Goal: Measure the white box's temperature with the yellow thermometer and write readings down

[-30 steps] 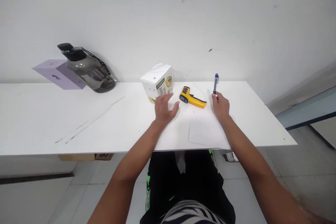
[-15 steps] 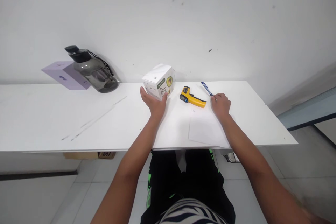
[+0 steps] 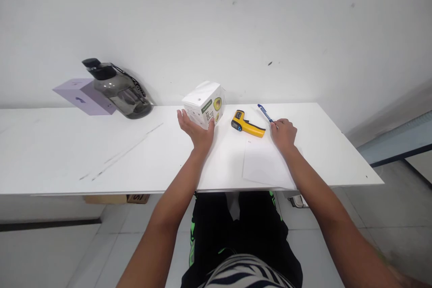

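Observation:
On the table by the wall stands a white cardboard box [image 3: 199, 97] with avocado pictures and a green label on one side. Cupped round its near lower corner is my left hand [image 3: 198, 135], thumb on the printed face and fingers along the left face. My right hand [image 3: 284, 135] is closed round a blue pen [image 3: 265, 114], whose far end points up and left. Under my right wrist lies a white sheet of paper [image 3: 261, 162]. Between my hands rests a yellow and black infrared thermometer gun [image 3: 248, 124].
To the left, a grey see-through bottle [image 3: 123, 99] with a black cap stands before a lilac box [image 3: 79, 92]. The white table [image 3: 135, 162] backs onto a wall [image 3: 189, 22]. Below its front edge sits a brown carton [image 3: 116, 199].
The fingers of my left hand have spread slightly outward to the left of the box. My right hand and the pen have hardly moved.

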The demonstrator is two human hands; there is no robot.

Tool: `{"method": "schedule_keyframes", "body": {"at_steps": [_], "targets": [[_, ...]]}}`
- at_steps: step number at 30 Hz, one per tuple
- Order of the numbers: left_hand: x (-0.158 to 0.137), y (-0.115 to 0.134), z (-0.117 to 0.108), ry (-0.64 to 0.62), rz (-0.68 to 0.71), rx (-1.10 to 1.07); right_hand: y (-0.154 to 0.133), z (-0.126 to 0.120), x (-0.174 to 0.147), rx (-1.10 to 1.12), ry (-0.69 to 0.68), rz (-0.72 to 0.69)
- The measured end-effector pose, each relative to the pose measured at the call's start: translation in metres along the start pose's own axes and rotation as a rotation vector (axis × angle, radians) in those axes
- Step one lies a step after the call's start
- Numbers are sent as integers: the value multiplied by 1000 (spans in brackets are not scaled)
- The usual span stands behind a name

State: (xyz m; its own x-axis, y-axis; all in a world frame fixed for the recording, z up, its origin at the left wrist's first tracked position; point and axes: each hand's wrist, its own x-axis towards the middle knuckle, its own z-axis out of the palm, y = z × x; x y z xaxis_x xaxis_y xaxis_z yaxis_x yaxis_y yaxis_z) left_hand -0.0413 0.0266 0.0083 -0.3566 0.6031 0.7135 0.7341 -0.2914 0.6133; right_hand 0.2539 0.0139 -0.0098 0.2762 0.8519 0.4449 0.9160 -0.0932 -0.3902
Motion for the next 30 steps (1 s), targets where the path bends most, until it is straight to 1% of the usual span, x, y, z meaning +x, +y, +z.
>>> {"method": "schedule_keyframes", "body": {"at_steps": [1, 2, 3, 5, 6, 7, 9, 10, 12, 15, 17, 19, 22, 24, 26, 30], "targets": [[-4, 2, -1, 18, 102, -3, -1, -1, 0, 41, 34, 12], [-9, 6, -2, -2, 211, -18, -2, -2, 1, 98, 80, 34], [-15, 10, -2, -70, 324, -46, -4, -4, 1, 171, 133, 65], [-28, 22, -2, -386, 554, -100, -9, -9, 1, 357, 225, 142], [-33, 28, -2, -528, 669, -113, -12, -12, 0, 456, 247, 175], [-37, 33, -1, -645, 758, -111, -16, -14, -2, 553, 244, 195], [-41, 41, 1, -836, 853, -100, -26, -16, -9, 719, 164, 188], [-41, 43, 2, -907, 861, -93, -32, -17, -14, 775, 90, 155], [-39, 44, 2, -999, 832, -84, -43, -17, -24, 833, -98, 57], [-35, 40, 2, -1040, 778, -73, -55, -16, -35, 858, -371, -86], [-34, 39, 1, -1052, 765, -74, -58, -15, -36, 884, -475, -102], [-34, 38, 1, -1060, 758, -83, -58, -14, -34, 867, -486, -55], [-35, 38, 1, -1077, 730, -104, -58, -13, -30, 735, -416, 7], [-35, 38, 2, -1095, 705, -102, -58, -12, -30, 677, -377, 13], [-34, 38, 2, -1108, 684, -94, -59, -11, -31, 676, -366, 10], [-34, 37, 2, -1094, 681, -101, -58, -10, -32, 670, -410, -21]]}}
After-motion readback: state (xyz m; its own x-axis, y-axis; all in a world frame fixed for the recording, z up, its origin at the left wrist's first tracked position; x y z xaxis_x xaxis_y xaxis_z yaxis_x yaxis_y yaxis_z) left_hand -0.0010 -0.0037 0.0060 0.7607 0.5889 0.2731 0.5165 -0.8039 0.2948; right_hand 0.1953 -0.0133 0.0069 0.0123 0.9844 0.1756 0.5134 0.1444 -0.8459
